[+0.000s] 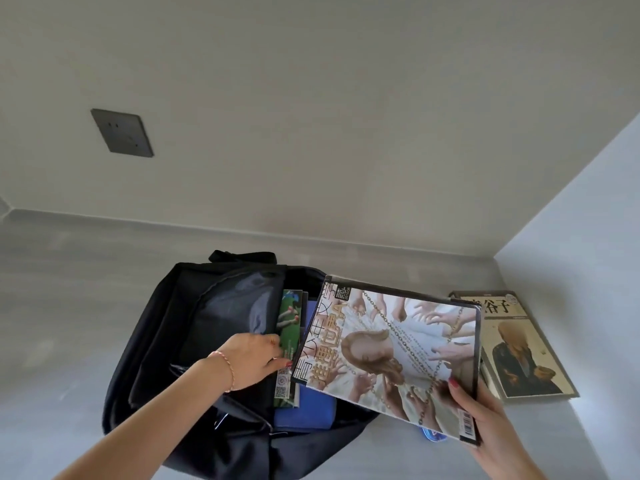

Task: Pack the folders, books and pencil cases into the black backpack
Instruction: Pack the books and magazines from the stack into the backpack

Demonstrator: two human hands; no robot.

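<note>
a pale grey wall [311, 98] fills the upper view and meets a white side panel [588, 220] at the right. a dark socket plate [122, 133] is mounted on the wall. below, a grey surface [69, 289] runs to a low ledge at the wall's foot. the black backpack [166, 341] lies open on this surface, near the middle. inside it stand a green-covered book [289, 327] and a blue item [304, 407]; what kind cannot be told. a magazine in a clear sleeve [398, 355] is held tilted over the backpack's right edge. a tan-covered book [519, 344] lies flat on the surface, just right of the magazine. the right hand [485, 420] pinches the magazine's lower corner, thumb on top. the left hand [252, 358] reaches into the backpack, fingers together against the green-covered book. a thin bracelet [228, 368] circles the left wrist.
</note>
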